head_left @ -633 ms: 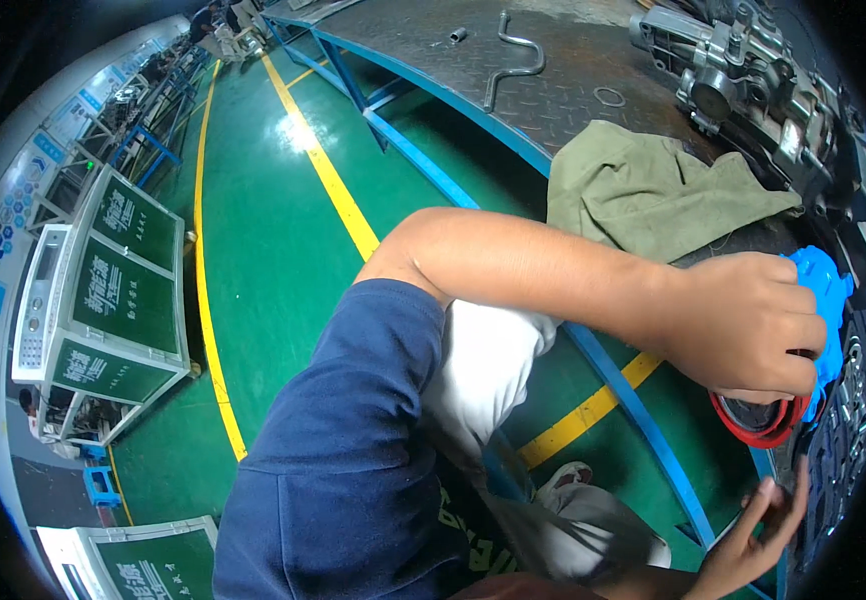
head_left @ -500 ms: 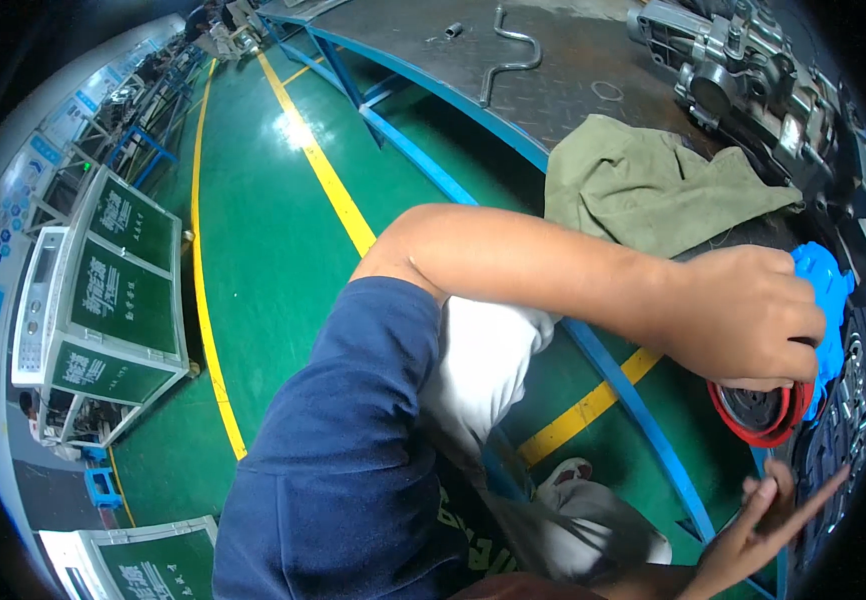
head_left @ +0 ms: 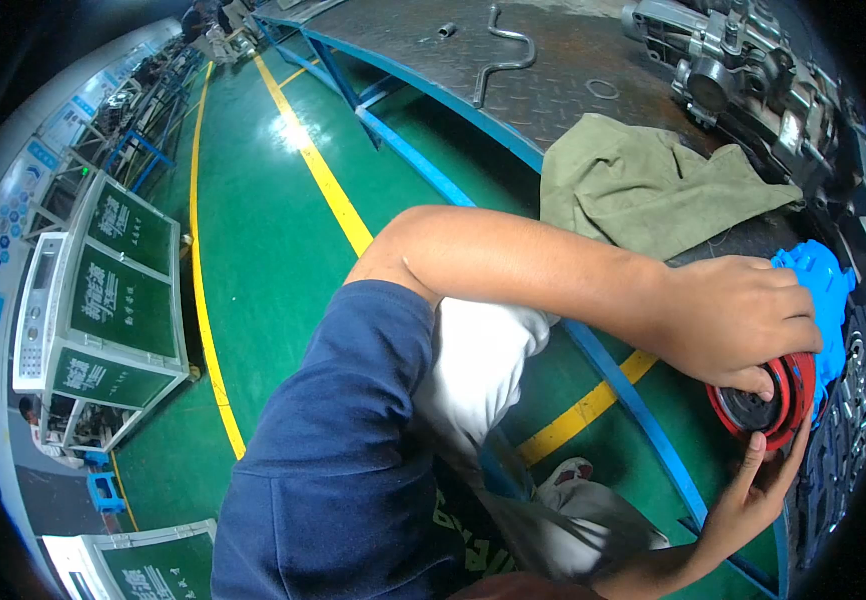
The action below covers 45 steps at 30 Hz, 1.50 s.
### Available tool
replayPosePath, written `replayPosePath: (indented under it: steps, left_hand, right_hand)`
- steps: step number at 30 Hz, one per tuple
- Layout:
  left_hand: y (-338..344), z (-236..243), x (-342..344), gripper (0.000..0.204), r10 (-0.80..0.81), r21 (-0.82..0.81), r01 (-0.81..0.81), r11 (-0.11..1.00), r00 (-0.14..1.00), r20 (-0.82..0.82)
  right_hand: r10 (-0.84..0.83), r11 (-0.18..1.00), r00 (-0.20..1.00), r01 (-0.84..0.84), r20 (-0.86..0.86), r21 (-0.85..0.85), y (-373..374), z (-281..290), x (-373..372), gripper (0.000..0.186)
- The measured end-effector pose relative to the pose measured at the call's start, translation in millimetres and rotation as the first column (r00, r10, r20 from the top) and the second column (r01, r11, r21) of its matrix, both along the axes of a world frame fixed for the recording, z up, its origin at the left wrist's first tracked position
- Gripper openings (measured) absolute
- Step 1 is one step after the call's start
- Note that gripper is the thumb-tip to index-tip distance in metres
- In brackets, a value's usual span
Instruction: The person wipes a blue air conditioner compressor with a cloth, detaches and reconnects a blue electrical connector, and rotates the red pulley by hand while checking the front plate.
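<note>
A round part with a red rim and a black ridged centre (head_left: 749, 408) is held upright at the right, by the table's edge. My left hand (head_left: 738, 315) is closed over its upper side, the thumb pressed into the black middle and the fingers toward the far side. From below, my right hand (head_left: 753, 495) takes the lower rim between its thumb and extended fingers. Directly behind the part is a crumpled bright blue glove or cloth (head_left: 821, 300). An olive cloth (head_left: 643, 190) lies on the table above my left forearm.
The dark metal table (head_left: 573, 50) on blue legs holds a bent metal crank handle (head_left: 506, 66), a small socket (head_left: 447, 30), a thin ring (head_left: 602, 90) and a metal engine-like assembly (head_left: 723, 75). A black tool tray (head_left: 838, 440) sits at far right. White-and-green cabinets (head_left: 118, 290) stand left.
My right hand has come up from below to the lower rim of the red part. The part has turned to show more of its face, and my left thumb has shifted onto its black centre.
</note>
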<state>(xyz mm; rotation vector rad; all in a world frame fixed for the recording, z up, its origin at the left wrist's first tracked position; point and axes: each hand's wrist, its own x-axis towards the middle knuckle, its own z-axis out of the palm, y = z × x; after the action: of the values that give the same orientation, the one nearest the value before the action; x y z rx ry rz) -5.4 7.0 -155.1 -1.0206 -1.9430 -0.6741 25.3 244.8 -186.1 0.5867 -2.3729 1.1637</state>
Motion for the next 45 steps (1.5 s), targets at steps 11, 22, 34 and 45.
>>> replayPosePath:
  steps: [11, 22, 34, 45]
  left_hand:
    - [-0.1, 2.9, 8.5, 0.058, 0.066, -0.067, -0.063, 0.996, 0.997, 0.03]
    - [-1.6, -0.2, 9.6, 0.054, 0.101, -0.041, -0.106, 0.994, 0.989, -0.104]
    - [-2.0, 4.4, 12.2, 0.059, 0.121, -0.117, -0.125, 0.985, 0.992, -0.037]
    - [-1.8, 1.8, 15.5, 0.038, 0.185, -0.123, -0.192, 0.974, 0.98, -0.067]
  right_hand:
    - [-0.057, 0.998, 0.997, 0.056, -0.052, -0.018, -9.3, -7.1, 2.1, 0.056]
    - [-0.137, 0.987, 0.991, 0.137, -0.007, 0.087, -10.6, -3.9, 7.0, 0.059]
    - [-0.057, 0.994, 0.996, 0.051, 0.061, 0.097, -2.3, 0.9, 10.4, 0.058]
    - [-0.134, 0.982, 0.99, 0.129, 0.032, 0.136, 1.1, -8.1, 6.4, 0.054]
